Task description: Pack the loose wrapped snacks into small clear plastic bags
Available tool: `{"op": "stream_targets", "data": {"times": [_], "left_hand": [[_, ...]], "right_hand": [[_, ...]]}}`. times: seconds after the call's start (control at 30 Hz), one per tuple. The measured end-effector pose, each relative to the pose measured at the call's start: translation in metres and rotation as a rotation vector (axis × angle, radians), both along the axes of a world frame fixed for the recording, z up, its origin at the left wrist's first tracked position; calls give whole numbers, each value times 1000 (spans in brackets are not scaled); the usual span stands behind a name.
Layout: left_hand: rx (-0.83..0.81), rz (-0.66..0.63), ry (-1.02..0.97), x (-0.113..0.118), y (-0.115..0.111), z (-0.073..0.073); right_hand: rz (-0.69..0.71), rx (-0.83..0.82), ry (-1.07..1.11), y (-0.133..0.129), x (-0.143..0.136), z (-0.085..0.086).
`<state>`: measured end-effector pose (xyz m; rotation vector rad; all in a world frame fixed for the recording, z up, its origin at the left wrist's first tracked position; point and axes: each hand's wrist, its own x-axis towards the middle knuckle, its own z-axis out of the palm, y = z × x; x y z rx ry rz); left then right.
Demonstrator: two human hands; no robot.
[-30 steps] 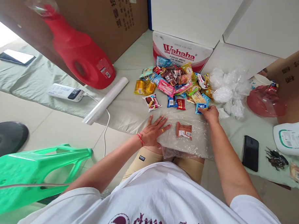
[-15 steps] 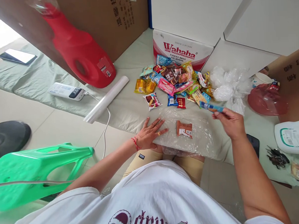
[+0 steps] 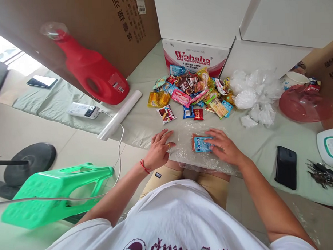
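A sheet of clear plastic film lies spread at the table's front edge. On it rests a blue snack packet, laid over a brown snack packet that shows only at its left and top edges. My right hand touches the right end of the blue packet, its fingers stretched and apart. At the film's left edge, my left hand lies with fingers spread, holding nothing. Behind the film sits a pile of wrapped snacks, with a few single packets such as a white-and-red snack packet in front.
A film roll, a power bank and a red jug stand left. Crumpled plastic, a black phone and keys lie right. A Wahaha box backs the pile. A green stool is lower left.
My right hand has moved left and down, bringing the blue packet onto the brown one and loosening its fingers. My left hand has shifted slightly left. The camera view has turned a little.
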<state>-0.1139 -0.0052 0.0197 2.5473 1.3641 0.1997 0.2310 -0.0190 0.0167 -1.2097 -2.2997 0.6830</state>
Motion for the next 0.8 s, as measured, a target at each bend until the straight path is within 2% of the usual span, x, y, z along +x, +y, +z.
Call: {"op": "stream_targets", "data": {"times": [0.1, 0.23, 0.33, 0.4, 0.47, 0.57, 0.7, 0.8], "left_hand": [[166, 164, -119, 30, -4, 17], [286, 119, -183, 88, 12, 33], [260, 38, -109, 128, 44, 29], [125, 51, 15, 145, 66, 22], [-28, 84, 118, 150, 82, 15], [-197, 95, 181, 140, 95, 9], [-379, 53, 114, 114, 107, 9], [-445, 18, 41, 102, 114, 12]], "right_hand": [[36, 35, -158, -10, -26, -4], [40, 90, -287, -19, -47, -11], [23, 130, -292, -22, -47, -13], [1, 160, -279, -24, -43, -15], [-34, 199, -267, -26, -39, -19], [-88, 250, -257, -30, -34, -24], [-107, 262, -254, -32, -30, -25], [-98, 266, -298, -32, -32, -23]]}}
